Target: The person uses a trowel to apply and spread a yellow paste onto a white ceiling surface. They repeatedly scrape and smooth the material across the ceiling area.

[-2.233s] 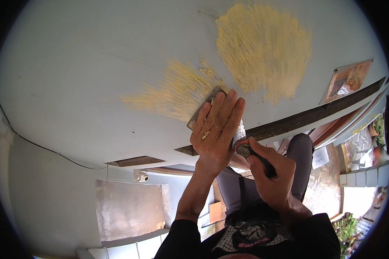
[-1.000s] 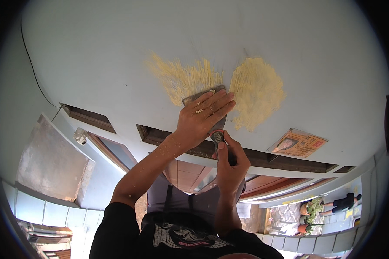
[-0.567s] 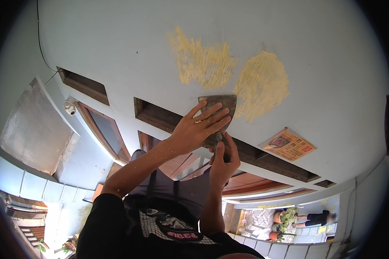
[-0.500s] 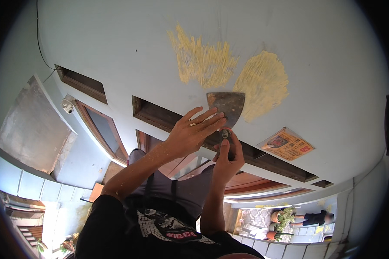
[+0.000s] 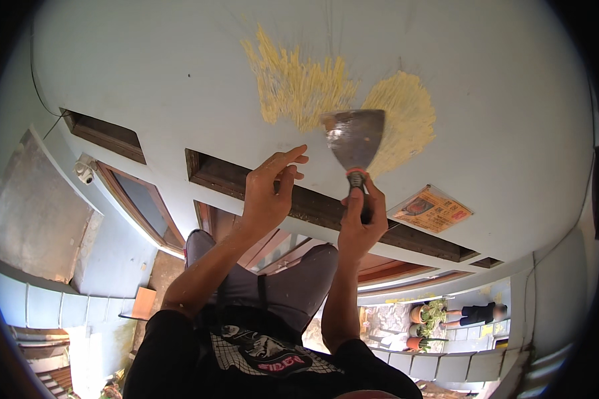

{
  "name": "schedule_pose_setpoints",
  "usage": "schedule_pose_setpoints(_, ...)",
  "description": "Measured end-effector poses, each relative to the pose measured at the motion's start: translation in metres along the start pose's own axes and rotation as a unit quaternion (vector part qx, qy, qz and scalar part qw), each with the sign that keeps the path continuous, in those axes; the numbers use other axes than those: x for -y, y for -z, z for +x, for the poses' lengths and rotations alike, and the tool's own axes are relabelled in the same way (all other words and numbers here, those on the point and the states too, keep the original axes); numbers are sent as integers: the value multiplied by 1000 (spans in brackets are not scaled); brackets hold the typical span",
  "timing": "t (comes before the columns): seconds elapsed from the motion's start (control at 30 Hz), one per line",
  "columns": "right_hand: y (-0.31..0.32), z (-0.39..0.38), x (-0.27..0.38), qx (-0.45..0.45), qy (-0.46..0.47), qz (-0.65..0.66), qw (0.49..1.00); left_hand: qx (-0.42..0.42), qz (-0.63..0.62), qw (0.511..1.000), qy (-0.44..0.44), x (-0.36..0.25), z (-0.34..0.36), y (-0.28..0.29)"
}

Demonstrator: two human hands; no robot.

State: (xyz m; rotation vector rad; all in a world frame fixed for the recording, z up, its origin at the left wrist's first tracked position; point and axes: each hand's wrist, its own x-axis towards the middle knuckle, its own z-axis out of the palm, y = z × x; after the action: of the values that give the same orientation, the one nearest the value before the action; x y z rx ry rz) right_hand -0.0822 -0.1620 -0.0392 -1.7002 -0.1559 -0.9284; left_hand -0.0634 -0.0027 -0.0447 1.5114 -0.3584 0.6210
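Observation:
My right hand [image 5: 363,223] is closed round the dark handle of a wide scraper [image 5: 356,136], its blade pointing up. The blade's edge lies over the lower part of the yellow scraped patches [image 5: 299,83] on the pale blue wall [image 5: 486,120]; whether it touches cannot be told. To the left of the blade, my left hand [image 5: 271,186] is raised and empty, its fingers loosely bent and apart. Small pale flecks cling to my left forearm.
Dark vent openings [image 5: 233,174] run across the wall below the patches. An orange printed sheet [image 5: 432,209] hangs right of my right hand. A white camera [image 5: 84,169] is mounted at left. Far off at lower right, a person in dark clothes [image 5: 479,313] stands near potted plants [image 5: 432,316].
My left hand has come off the blade and moved left and down, its fingers curling. The scraper has risen in my right hand, its blade now overlapping the yellow patches.

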Motion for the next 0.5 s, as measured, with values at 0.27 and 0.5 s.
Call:
schedule_pose_setpoints(0.27, -18, -35, -6, 10, -82, 47, 995, 40, -53, 990, 122, 8, -4, 1)
schedule_pose_setpoints(0.5, -66, 50, 76, 56, 27, 66, 996, 25, -83, 987, 138, 10, 0, -5)
